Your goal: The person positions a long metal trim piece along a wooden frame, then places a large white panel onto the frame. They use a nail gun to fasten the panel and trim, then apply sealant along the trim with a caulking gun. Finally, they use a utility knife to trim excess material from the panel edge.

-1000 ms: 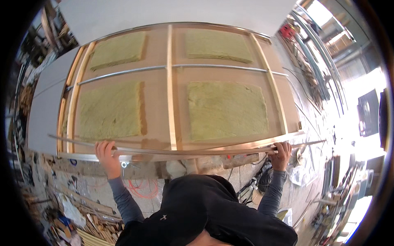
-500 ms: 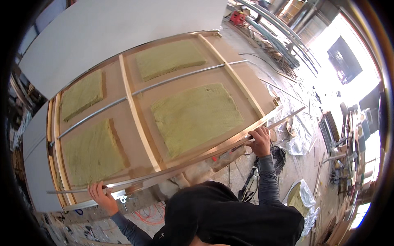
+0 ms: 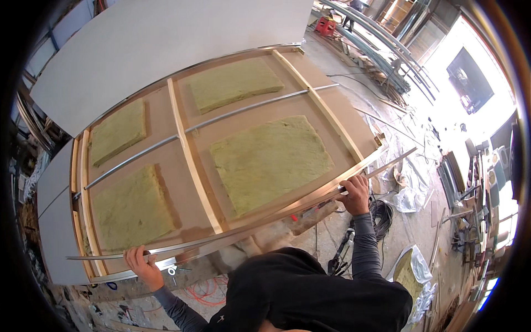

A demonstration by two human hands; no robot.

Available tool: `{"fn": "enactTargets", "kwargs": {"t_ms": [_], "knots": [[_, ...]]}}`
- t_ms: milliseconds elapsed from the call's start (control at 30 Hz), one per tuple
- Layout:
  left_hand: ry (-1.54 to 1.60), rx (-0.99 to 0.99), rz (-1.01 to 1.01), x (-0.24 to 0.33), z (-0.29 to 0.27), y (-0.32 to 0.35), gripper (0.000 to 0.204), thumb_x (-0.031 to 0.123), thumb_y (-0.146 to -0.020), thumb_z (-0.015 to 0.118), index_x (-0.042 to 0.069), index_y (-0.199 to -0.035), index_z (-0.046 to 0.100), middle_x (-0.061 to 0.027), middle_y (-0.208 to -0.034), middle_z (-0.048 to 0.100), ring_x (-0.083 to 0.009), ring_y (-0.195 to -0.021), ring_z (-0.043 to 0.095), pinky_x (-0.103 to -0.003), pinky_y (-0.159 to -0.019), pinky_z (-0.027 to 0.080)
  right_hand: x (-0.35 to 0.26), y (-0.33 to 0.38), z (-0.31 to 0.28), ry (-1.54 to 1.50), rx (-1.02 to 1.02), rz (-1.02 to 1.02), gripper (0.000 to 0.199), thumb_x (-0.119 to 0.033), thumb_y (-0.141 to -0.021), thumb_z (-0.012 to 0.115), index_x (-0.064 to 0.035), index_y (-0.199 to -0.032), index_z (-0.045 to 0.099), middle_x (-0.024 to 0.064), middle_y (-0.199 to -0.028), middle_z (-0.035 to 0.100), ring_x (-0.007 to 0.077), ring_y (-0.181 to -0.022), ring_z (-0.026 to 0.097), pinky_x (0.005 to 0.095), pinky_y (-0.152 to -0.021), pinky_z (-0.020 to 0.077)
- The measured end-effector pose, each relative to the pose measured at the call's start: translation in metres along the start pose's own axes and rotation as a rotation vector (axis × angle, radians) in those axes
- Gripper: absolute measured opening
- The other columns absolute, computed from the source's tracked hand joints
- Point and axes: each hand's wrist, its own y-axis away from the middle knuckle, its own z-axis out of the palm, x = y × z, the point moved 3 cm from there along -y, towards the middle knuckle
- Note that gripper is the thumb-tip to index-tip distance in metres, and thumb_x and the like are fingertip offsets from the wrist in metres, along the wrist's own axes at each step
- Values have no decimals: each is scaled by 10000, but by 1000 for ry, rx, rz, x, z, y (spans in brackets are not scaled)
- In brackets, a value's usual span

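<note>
A long, thin metal strip (image 3: 232,226) runs along the near edge of a large brown panel (image 3: 193,163). My left hand (image 3: 142,269) is closed round the strip near its left end. Toward its right end, my right hand (image 3: 355,195) grips the same strip, whose tip sticks out past the panel's right corner. Pale wooden battens (image 3: 191,155) cross the panel, and a thin metal tube (image 3: 238,110) passes lengthwise through its middle. Yellow-green insulation slabs (image 3: 271,163) lie between the battens.
A big white board (image 3: 166,44) stands behind the panel. On the floor to the right are coiled black hose (image 3: 381,216) and wrapped insulation (image 3: 409,271). Orange cord (image 3: 207,290) lies below the near edge. Long metal profiles (image 3: 365,50) and a red stool (image 3: 325,26) stand far right.
The view has shifted slightly, so the panel sits a little farther right in the picture. Both hands keep their grip on the strip, in about the same place along the near edge.
</note>
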Motion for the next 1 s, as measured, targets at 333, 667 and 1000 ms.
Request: {"fn": "enactTargets", "kwargs": {"t_ms": [333, 667, 1000], "knots": [[-26, 5, -29, -6, 8, 19, 470, 439, -901, 686, 54, -1166, 640, -139, -1213, 587, -414, -1265, 509, -593, -1172, 369, -3, -1, -1, -5, 1, -15, 519, -495, -630, 808, -89, -928, 687, 63, -854, 606, 324, -870, 597, 459, -827, 450], [2, -17, -36, 4, 7, 14, 484, 461, -919, 652, 43, -1162, 637, -138, -1194, 581, -403, -1226, 514, -593, -1175, 368, 0, 0, -3, -1, -7, 4, 509, -455, -596, 827, -84, -916, 689, 63, -855, 602, 323, -885, 597, 450, -835, 460], [-14, -2, -50, 2, 9, 17, 463, 434, -909, 675, 40, -1150, 642, -139, -1197, 583, -406, -1239, 511, -592, -1173, 365, 2, 6, 2, 14, -25, 26, 523, -487, -603, 818, -92, -920, 686, 62, -851, 593, 314, -907, 603, 447, -856, 465]]}}
